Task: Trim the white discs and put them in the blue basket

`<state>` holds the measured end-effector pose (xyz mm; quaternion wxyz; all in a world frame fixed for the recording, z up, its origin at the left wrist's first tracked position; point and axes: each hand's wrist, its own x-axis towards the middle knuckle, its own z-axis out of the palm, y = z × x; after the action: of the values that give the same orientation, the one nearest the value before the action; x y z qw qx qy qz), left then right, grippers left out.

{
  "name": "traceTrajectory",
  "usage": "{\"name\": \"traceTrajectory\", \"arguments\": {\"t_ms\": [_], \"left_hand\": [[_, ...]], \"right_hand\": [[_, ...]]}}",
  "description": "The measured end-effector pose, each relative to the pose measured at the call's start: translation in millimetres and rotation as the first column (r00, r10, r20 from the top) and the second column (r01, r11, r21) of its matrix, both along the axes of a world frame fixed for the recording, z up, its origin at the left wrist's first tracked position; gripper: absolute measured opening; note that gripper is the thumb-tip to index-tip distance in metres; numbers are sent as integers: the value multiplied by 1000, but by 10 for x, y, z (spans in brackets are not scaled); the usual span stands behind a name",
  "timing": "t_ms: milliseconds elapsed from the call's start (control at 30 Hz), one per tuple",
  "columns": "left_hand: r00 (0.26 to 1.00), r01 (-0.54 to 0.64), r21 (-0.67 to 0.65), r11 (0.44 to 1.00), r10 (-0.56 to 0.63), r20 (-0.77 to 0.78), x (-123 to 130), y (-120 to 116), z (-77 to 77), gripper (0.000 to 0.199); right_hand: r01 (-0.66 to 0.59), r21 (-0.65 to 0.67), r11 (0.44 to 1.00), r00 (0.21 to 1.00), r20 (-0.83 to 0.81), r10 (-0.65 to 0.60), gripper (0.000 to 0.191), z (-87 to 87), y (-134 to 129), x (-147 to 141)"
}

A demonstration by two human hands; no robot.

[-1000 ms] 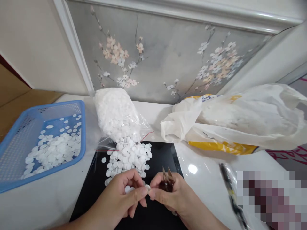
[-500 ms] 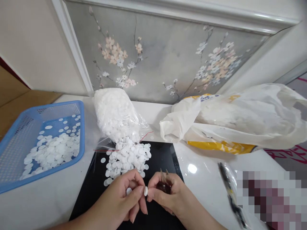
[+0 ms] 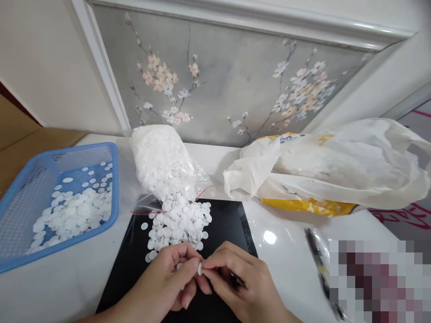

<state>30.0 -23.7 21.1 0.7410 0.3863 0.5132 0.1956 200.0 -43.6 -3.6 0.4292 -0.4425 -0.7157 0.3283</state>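
Note:
Between the fingertips of both hands is a small round white plastic disc [image 3: 200,269]. My left hand [image 3: 180,278] pinches it from the left, and another white disc shows partly under its curled fingers. My right hand [image 3: 240,280] grips the same disc from the right with thumb and forefinger. In its palm sits a dark reddish-brown handle of thread snips [image 3: 234,281], mostly covered by the fingers. Just beyond my hands a pile of white discs [image 3: 183,224] lies on a black board [image 3: 229,220], spilling from a clear zip bag [image 3: 161,157].
At the left stands a blue plastic basket [image 3: 115,188] holding many white discs. A white and yellow plastic bag [image 3: 323,179] lies at the back right. A dark pen-like item in clear wrapping [image 3: 318,258] is on the white table [image 3: 283,269] at right. Behind rises a flower-painted panel [image 3: 218,80].
My right hand has turned over, back of the hand up, so the snips' blades no longer show. The disc has shifted slightly left with the fingertips.

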Motion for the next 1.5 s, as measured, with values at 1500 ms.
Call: {"name": "traceTrajectory", "arguments": {"t_ms": [1500], "left_hand": [[981,-186,46,981,188,-48,-40,86,-43,38]], "right_hand": [[-76,-801,595,844,-369,-389,42,102,104,26]]}}
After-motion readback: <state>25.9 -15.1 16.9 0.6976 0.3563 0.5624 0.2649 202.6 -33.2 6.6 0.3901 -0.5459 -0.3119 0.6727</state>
